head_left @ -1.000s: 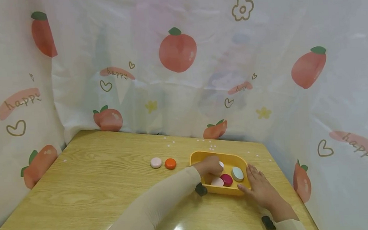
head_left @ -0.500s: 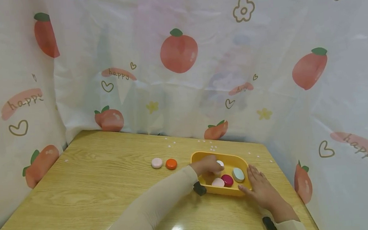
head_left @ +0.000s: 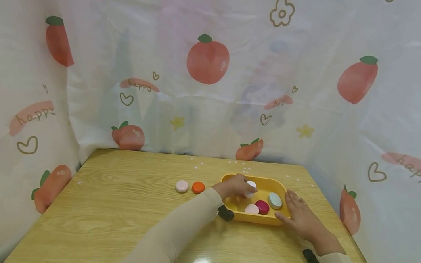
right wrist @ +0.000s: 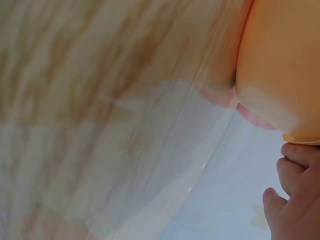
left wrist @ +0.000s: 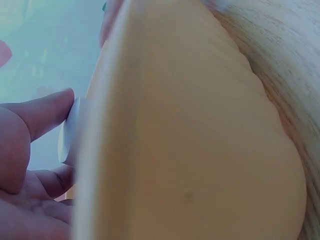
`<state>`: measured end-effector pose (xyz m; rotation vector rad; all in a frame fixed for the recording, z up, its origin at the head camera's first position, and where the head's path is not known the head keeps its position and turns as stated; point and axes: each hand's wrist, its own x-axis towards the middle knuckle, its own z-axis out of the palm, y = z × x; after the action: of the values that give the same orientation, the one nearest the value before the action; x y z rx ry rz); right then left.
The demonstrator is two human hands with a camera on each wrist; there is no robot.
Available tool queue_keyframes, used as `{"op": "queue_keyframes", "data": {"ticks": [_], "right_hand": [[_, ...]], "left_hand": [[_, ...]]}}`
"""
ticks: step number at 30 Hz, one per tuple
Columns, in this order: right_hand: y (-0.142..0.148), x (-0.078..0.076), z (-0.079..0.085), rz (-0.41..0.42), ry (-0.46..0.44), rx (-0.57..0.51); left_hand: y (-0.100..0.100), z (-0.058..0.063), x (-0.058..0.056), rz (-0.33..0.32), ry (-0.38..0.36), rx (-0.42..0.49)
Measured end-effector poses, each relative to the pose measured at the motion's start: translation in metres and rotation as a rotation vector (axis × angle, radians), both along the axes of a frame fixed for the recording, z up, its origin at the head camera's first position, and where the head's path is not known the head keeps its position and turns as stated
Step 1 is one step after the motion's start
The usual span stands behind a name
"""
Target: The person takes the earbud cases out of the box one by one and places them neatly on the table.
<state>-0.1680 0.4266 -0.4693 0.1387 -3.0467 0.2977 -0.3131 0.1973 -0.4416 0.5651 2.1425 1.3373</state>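
A yellow tray [head_left: 272,219] stands on the table's right side. My left hand [head_left: 234,186] reaches over its left end and pinches a white round disc [head_left: 250,188] between thumb and finger. In the left wrist view, the disc [left wrist: 71,134] shows beyond the blurred tray wall. Inside the tray lie a crimson disc [head_left: 262,207], a pale pink disc [head_left: 252,209], a pale green disc [head_left: 275,200] and a yellow piece [head_left: 231,206], partly hidden. My right hand [head_left: 304,216] rests against the tray's right end, fingers extended along the outside and thumb at the near rim.
Left of the tray, a light pink disc [head_left: 182,186] and an orange disc [head_left: 198,187] lie on the wooden table [head_left: 121,199]. Small white specks dot the table's far part. A fruit-printed curtain [head_left: 209,107] hangs behind and at both sides.
My left hand has shifted slightly up and left inside the tray, and the white disc it holds shows more fully. The right hand stays at the tray's end.
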Motion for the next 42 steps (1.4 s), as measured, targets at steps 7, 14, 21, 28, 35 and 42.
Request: {"op": "queue_keyframes", "data": {"ticks": [7,14,21,28,35,42], "right_hand": [[-0.001,0.001,0.001,0.018,0.004,0.000],[-0.002,0.007,0.001,0.028,0.020,0.000],[0.000,0.006,-0.001,0.029,0.033,0.018],[0.000,0.004,-0.001,0.028,0.034,0.021],[-0.003,0.001,0.000,0.028,0.023,0.015],[-0.003,0.002,0.000,0.032,0.039,-0.010]], "left_hand": [[-0.003,-0.007,-0.007,0.047,-0.047,0.117],[-0.007,-0.011,-0.013,0.042,-0.089,0.175],[-0.021,-0.005,-0.014,0.033,-0.077,0.196],[-0.038,0.003,-0.019,0.047,-0.075,0.196],[-0.059,0.012,-0.029,0.049,-0.076,0.199],[-0.082,0.019,-0.042,0.076,-0.081,0.213]]}}
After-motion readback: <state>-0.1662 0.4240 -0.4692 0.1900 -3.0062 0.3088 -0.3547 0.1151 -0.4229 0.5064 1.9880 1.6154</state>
